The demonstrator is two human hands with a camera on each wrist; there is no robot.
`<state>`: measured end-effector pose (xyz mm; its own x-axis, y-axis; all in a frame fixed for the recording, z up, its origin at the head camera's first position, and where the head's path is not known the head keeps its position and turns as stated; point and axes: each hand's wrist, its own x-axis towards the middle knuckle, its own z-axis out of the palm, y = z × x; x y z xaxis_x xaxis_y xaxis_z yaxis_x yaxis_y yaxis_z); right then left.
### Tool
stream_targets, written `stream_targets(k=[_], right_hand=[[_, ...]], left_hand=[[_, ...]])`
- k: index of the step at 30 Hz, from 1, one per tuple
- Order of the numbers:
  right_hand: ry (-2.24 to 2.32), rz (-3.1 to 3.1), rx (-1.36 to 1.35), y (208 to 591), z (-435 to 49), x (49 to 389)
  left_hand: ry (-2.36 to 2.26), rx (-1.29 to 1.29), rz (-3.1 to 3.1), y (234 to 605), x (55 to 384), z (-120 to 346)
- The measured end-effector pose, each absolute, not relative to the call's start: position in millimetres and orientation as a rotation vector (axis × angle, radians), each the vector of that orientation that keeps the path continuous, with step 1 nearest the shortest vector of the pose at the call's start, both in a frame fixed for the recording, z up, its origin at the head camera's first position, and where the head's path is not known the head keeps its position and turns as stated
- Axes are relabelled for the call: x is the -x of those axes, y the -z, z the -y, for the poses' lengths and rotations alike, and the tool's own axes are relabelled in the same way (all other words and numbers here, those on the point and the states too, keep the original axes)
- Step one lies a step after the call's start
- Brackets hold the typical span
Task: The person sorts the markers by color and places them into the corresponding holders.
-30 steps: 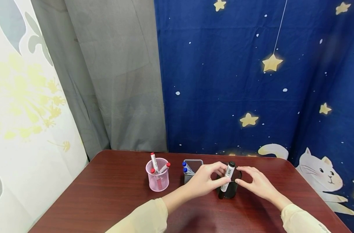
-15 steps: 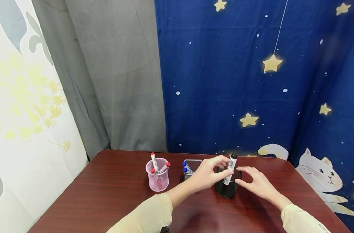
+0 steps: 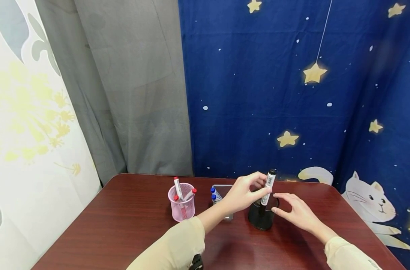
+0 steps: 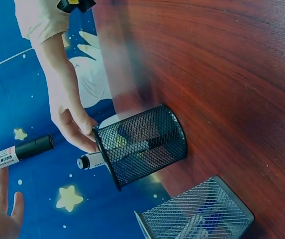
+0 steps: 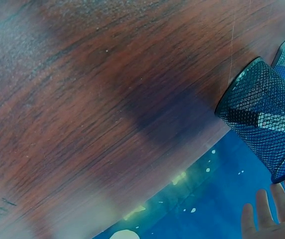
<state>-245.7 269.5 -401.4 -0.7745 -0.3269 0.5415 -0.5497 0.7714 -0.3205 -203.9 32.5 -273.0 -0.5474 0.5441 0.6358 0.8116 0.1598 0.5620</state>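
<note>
My left hand [image 3: 242,193] pinches a white whiteboard marker [image 3: 268,186] with black ends, upright above a black mesh pen cup [image 3: 259,219]. In the left wrist view the held marker [image 4: 18,155] is apart from the cup's mouth, its black end towards it. My right hand [image 3: 297,212] holds the cup's rim from the right, thumb on the near side and fingers on the far side. Another black-capped marker [image 4: 93,160] stands inside the cup [image 4: 142,144], its top poking out. The right wrist view shows fingertips of my right hand [image 5: 274,214] at the rim.
A pink mesh cup [image 3: 183,210] with several red-capped markers stands to the left. Between the cups is a grey mesh holder [image 4: 192,211] with blue-capped markers [image 3: 215,195], partly behind my left forearm. The brown table [image 3: 130,225] ends before a blue star-patterned curtain [image 3: 245,93].
My left hand has lifted the marker upward and slightly right, from in front of the black cup to above its mouth. My right hand has stayed at the rim.
</note>
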Motion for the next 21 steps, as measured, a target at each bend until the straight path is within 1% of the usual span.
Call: stream_targets(k=[3,10,21], right_hand=[[-0.663,2.526,-0.651,400.7,-269.5,245.5],[-0.665,2.531,-0.648,400.2,-269.4,245.2],[-0.642,2.498,-0.669,401.6,-269.4,246.0]], left_hand=[[1.338,1.292,2.162,272.9,206.4,-33.2],[1.323,1.284,2.166,298.1,237.5,-42.3],[1.330,1.239,2.178,300.3,247.9,-48.9]])
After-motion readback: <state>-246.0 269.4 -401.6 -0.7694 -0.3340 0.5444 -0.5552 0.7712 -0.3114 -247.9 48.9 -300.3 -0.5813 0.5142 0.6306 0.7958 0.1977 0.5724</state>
